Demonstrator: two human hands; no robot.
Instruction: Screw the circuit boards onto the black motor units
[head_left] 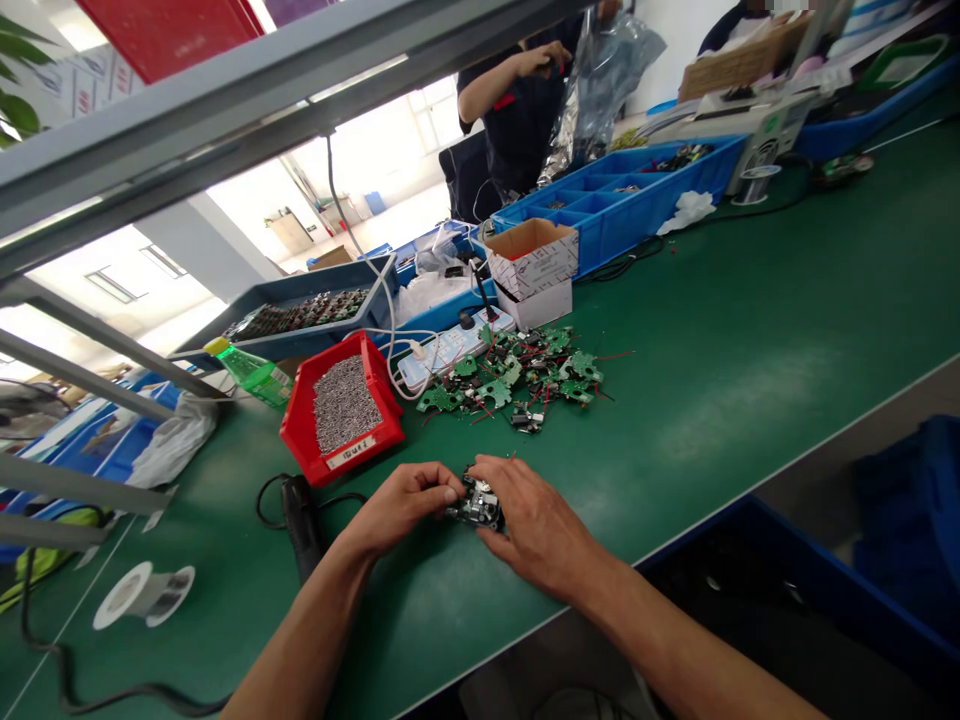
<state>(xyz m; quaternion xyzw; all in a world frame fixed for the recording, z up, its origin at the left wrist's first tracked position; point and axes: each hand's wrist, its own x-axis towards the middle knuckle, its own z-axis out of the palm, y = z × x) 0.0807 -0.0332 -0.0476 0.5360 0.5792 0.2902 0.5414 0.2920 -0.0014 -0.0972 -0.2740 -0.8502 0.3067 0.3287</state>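
Note:
Low over the green bench, a small circuit board assembly with grey and white parts is between my two hands. My right hand wraps round its right side, fingers over the far edge and thumb below. At the assembly's left edge, the thumb and forefinger of my left hand are pinched together on it; whether a small part sits between those fingertips is hidden. Beyond my hands lies a loose pile of green circuit boards with red wires. A red bin of small metal screws stands to the left.
A black corded tool lies beside my left forearm. Farther left is a solder wire spool. A power strip, a cardboard box, a green bottle and blue trays line the back. A person handles a plastic bag behind.

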